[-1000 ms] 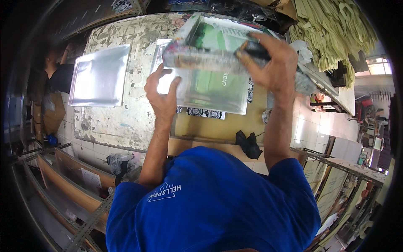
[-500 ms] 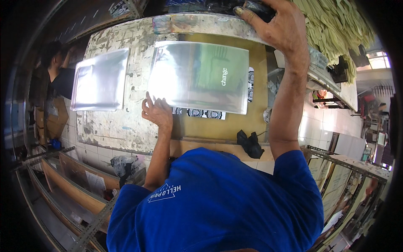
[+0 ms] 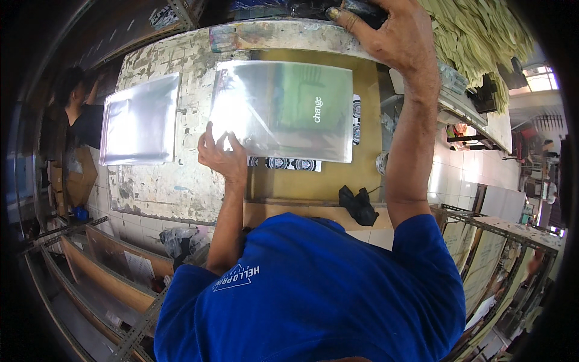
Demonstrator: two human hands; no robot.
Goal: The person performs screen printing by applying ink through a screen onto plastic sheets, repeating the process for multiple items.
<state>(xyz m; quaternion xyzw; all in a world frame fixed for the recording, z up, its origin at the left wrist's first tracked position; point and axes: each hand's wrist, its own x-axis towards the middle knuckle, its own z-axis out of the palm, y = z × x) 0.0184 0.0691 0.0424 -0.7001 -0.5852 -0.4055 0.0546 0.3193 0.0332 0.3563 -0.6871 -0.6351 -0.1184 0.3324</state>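
A stack of clear plastic sleeves [image 3: 283, 136] with a green area and white lettering lies on the screen frame's yellowish mesh [image 3: 289, 184]. At the stack's near left corner, my left hand [image 3: 224, 158] touches the edge with its fingers apart. Glare hides part of the plastic there. My right hand [image 3: 401, 39] reaches to the far edge of the table and curls around a dark object [image 3: 365, 11]; its fingertips run out of view, so I cannot make out the object. Under the sleeves shows a strip of black and white round prints [image 3: 292, 164].
A second pile of clear plastic sleeves [image 3: 139, 123] lies left on the paint-stained table [image 3: 166, 190]. A crumpled black cloth [image 3: 359, 205] sits on the frame's near edge. Pale green strips [image 3: 482, 42] hang at the far right. Another person [image 3: 81, 114] is at the far left.
My left hand has shifted slightly left and its fingers have changed position at the sleeves' corner. The whole view has moved a little; my right hand stays at the far edge.
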